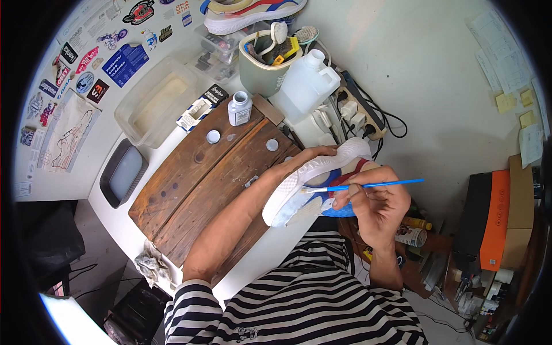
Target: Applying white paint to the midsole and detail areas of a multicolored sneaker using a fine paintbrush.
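- Held up in both hands, overlapping the right edge of the wooden board (pixel 172 201) in this view: a running sneaker (pixel 323 177) in white, pale blue, royal blue and red, with its thick white sole turned up and leftward
- Around the sneaker's far side: the left hand (pixel 305 156), grasping it, with some fingers hidden behind the sole
- On the near side: the right hand (pixel 379 201), pinching a slim blue-handled paintbrush (pixel 397 183) between thumb and fingers
- At the upper, close along the sole's edge: the paintbrush's pale bristles, with contact too fine to make out
- On the board, beyond the left forearm: an uncapped small bottle (pixel 240 110), standing upright, and two round white caps (pixel 213 137), lying apart
- Along the board's far side: a black-and-white carton (pixel 198 112) and a translucent plastic tub (pixel 155 103)
- Farther back: a grey-green bucket (pixel 261 75) of brushes, a white plastic jug (pixel 307 86) and a power strip (pixel 374 118) with plugs in it
- At the top edge: a similarly coloured sneaker (pixel 253 20), resting behind the bucket
- To the left: a dark oblong container (pixel 138 167); by the board's near corner, a crumpled rag (pixel 152 265)
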{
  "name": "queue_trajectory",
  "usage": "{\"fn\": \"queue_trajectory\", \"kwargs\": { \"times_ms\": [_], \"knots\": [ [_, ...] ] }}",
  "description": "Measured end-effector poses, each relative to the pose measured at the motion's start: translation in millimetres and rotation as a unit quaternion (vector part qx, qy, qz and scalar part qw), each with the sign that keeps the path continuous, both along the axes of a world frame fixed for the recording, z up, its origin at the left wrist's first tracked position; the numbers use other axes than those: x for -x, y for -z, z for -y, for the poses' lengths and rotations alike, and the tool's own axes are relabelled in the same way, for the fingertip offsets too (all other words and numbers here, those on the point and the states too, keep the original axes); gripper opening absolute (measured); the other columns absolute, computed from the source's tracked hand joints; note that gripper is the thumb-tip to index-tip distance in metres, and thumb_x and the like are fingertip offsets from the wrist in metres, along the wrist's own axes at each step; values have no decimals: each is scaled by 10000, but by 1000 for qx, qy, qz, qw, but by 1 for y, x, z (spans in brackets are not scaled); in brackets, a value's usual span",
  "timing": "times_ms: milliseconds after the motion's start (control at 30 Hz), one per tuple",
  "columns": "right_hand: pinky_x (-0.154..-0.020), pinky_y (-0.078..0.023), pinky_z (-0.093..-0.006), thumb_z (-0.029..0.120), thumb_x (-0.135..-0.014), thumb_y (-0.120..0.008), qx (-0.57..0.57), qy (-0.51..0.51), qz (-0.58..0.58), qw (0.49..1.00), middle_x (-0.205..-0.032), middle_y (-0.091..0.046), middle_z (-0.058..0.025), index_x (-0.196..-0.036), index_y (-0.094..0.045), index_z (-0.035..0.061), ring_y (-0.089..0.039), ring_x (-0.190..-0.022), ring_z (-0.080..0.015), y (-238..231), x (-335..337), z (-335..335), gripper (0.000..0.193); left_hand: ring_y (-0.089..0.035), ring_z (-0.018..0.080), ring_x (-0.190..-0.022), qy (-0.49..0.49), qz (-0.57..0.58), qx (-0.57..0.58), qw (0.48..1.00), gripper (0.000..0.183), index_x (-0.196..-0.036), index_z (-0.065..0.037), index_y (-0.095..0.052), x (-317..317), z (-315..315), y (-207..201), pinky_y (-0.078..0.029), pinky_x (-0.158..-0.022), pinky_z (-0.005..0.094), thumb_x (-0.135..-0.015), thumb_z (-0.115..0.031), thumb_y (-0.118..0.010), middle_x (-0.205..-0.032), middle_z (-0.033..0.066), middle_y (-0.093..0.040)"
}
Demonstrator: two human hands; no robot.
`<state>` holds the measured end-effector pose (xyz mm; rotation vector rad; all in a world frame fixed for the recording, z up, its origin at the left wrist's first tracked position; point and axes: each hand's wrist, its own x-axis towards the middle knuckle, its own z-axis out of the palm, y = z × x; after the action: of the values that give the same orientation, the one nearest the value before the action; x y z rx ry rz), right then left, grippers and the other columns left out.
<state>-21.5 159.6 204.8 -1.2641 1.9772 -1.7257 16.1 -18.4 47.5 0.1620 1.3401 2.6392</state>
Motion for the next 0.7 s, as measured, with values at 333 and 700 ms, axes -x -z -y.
{"fn": "queue_trajectory", "kwargs": {
  "times_ms": [333,700],
  "knots": [
    [-668,-598,-257,-47,-944,-720,18,3,35,999,-843,-727,-121,-1038,-634,-77,-741,-741,-149,5,-7,5,130,-639,175,-1224,66,134,-90,985,795,-1581,-86,-373,9,5,-14,-579,-1021,317,-902,2,-777,-1431,125,-567],
    [-684,-630,-290,-94,-941,-671,47,36,51,997,-849,-710,-151,-1059,-596,-99,-751,-747,-182,2,-4,1,140,-628,165,-1243,7,-2,11,1000,787,-1579,-82,-387,0,3,-20,-567,-1040,303,-900,-3,-778,-1443,123,-561]
  ]
}}
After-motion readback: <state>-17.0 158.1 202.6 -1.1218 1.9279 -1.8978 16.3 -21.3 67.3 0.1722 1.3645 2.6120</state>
